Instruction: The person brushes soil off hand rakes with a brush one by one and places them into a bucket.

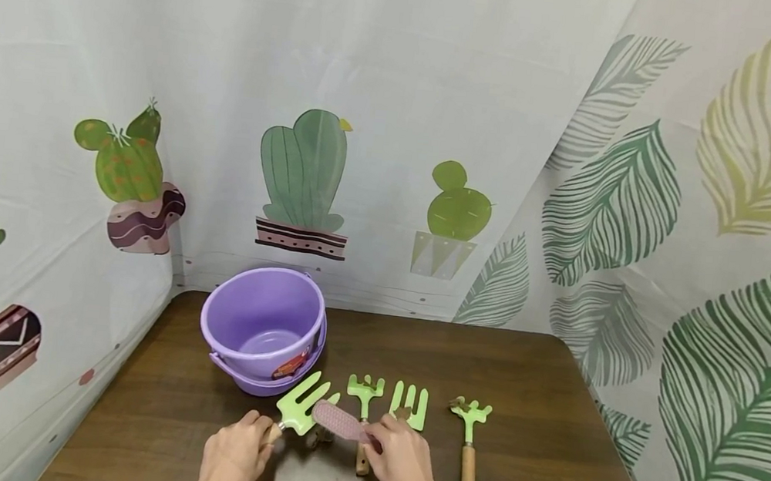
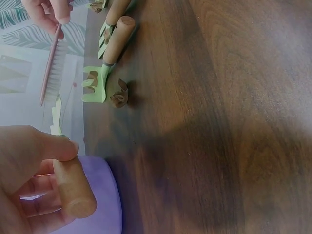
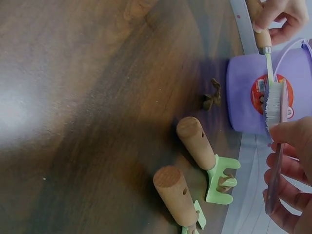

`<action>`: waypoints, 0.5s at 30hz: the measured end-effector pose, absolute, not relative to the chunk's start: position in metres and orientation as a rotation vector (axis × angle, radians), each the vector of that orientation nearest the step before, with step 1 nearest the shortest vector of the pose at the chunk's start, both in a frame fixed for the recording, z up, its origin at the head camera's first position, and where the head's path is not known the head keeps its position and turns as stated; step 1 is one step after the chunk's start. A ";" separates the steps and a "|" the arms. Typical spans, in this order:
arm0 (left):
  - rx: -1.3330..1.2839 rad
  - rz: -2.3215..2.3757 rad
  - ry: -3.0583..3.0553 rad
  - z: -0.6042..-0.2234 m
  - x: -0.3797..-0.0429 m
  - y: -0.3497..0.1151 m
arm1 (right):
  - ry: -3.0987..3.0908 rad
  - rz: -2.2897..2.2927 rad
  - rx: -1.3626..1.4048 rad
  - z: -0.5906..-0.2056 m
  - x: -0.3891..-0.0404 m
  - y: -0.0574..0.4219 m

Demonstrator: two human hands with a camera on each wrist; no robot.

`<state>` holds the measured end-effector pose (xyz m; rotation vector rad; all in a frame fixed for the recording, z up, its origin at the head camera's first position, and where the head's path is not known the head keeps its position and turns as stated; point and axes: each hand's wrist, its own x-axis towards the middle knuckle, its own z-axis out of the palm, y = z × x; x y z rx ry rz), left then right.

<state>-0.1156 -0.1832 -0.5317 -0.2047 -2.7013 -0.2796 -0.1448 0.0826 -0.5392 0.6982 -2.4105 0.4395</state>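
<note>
My left hand (image 1: 236, 451) grips the wooden handle (image 2: 75, 187) of a hand fork with a light green head (image 1: 297, 410). A pink brush (image 1: 338, 420) with pale bristles is held in my right hand (image 1: 401, 459), thumb on one side and fingers on the other. In the right wrist view the bristles (image 3: 274, 105) lie along the fork's green head, bristle side toward it. Below the fork, on the table, sits a small brown crumpled clump (image 2: 120, 95).
A purple bucket (image 1: 235, 315) stands at the back left of the brown table (image 1: 532, 378). Right of the fork lie a green hand rake (image 1: 365, 390), another green fork (image 1: 421, 414) and a second rake (image 1: 468, 473), with brown bits on their heads. A patterned curtain hangs behind.
</note>
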 end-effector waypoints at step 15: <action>-0.219 -0.268 -2.691 -0.533 -0.115 -0.184 | -2.393 0.361 0.633 -0.539 -0.149 0.093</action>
